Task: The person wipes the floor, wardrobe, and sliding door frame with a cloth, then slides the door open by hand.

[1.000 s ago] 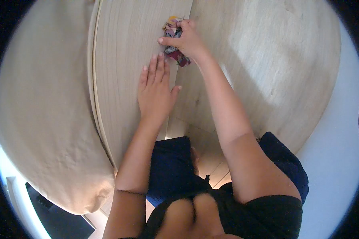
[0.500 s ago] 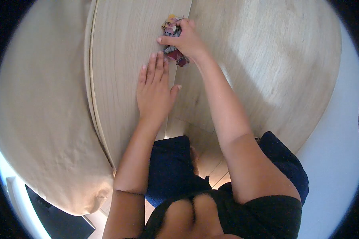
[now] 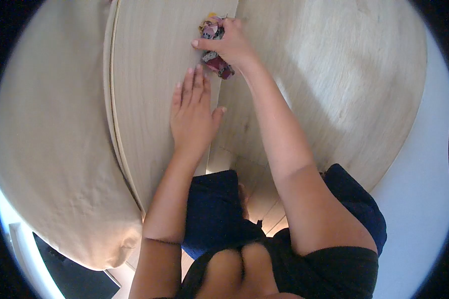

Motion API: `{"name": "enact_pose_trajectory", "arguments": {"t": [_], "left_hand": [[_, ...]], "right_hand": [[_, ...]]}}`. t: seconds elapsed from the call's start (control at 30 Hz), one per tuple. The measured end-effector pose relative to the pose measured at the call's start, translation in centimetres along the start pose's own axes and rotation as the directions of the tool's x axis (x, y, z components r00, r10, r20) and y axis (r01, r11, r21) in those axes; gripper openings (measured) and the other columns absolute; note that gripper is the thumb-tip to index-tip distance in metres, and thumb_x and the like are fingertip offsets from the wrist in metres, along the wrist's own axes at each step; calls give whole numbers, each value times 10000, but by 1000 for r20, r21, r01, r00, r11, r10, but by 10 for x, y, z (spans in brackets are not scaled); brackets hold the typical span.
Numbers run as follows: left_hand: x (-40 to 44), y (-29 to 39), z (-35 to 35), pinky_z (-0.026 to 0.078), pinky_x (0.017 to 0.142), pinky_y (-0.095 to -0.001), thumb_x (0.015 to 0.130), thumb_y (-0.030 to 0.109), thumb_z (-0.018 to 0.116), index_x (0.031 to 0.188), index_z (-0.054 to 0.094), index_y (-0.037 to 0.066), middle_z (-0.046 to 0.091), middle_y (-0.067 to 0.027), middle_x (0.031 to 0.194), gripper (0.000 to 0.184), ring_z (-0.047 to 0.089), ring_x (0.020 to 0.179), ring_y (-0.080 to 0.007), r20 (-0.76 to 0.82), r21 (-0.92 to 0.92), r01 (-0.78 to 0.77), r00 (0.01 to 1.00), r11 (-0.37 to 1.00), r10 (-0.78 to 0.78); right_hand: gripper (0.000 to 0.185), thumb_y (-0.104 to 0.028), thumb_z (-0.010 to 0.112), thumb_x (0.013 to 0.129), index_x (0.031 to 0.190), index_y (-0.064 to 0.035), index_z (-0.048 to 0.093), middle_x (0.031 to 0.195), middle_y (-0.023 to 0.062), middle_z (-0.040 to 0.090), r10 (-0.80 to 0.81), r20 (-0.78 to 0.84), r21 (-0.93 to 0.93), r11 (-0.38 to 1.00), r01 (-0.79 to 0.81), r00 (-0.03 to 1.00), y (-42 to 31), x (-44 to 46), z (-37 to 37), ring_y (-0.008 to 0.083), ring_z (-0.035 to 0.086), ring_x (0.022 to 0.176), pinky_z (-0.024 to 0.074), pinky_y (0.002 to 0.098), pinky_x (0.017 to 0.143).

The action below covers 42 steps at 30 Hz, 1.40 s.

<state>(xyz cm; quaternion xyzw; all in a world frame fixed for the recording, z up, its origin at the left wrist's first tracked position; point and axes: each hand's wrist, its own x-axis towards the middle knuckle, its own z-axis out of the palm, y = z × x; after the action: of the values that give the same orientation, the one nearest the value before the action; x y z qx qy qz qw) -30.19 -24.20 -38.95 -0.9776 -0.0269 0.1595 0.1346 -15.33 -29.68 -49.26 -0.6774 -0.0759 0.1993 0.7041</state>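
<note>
1. Top (image 3: pixel 329 271): black, plain on its visible surface, with a low, open neckline.
2. Right sleeve (image 3: pixel 356 264): black like the top, short, its edge crossing the upper arm.
3. Lower garment (image 3: pixel 212 209): dark navy, showing in two portions, the left one ending in a nearly straight, squared edge.
4. Tab (image 3: pixel 259 224): small, dark, narrow, beside the navy cloth; its exact nature cannot be told.
5. Left hand (image 3: pixel 192 119) and right hand (image 3: pixel 236 46): uncovered, as are both forearms.

A beige cover (image 3: pixel 55 124) with a piped edge spreads along the left, above a black panel (image 3: pixel 77 271). A pale wall (image 3: pixel 414 194) stands at right.
</note>
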Motion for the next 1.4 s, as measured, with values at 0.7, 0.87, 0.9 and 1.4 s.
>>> {"name": "enact_pose_trajectory", "arguments": {"t": [0.7,0.87,0.9,1.4], "left_hand": [[-2,1,0,158,1146,-431,822,401,621,1426,346,51,239,-77,1539,750,182,1431,-228,2,43,0,1000,999,0],[-6,6,1,151,1149,-434,829,387,619,1397,391,39,284,-103,1517,704,206,1423,-240,-42,-9,-17,999,1000,17],[-6,4,-1,151,1149,-434,829,387,619,1397,391,39,284,-103,1517,704,206,1423,-240,-48,-10,-18,999,1000,17],[-17,9,-37,242,1132,-397,845,172,577,1317,469,-16,371,-138,1457,519,308,1379,-251,-13,-184,23,1000,983,-26]], "right_hand": [[596,-271,708,803,1238,38,443,1177,193,519,165,94,590,785,-189,982,39,-9,-6,311,579,1002,456,362,924],[295,-75,581,851,1138,-34,524,1044,119,591,163,-193,592,806,-18,968,52,-14,20,204,617,902,503,312,770],[277,-49,569,848,1122,-43,534,1034,109,592,114,-267,514,856,42,957,47,-19,31,184,621,886,515,304,734],[332,20,558,748,1079,-1,542,1040,193,580,-257,-278,151,940,307,925,29,-41,42,364,575,995,455,393,861]]}}
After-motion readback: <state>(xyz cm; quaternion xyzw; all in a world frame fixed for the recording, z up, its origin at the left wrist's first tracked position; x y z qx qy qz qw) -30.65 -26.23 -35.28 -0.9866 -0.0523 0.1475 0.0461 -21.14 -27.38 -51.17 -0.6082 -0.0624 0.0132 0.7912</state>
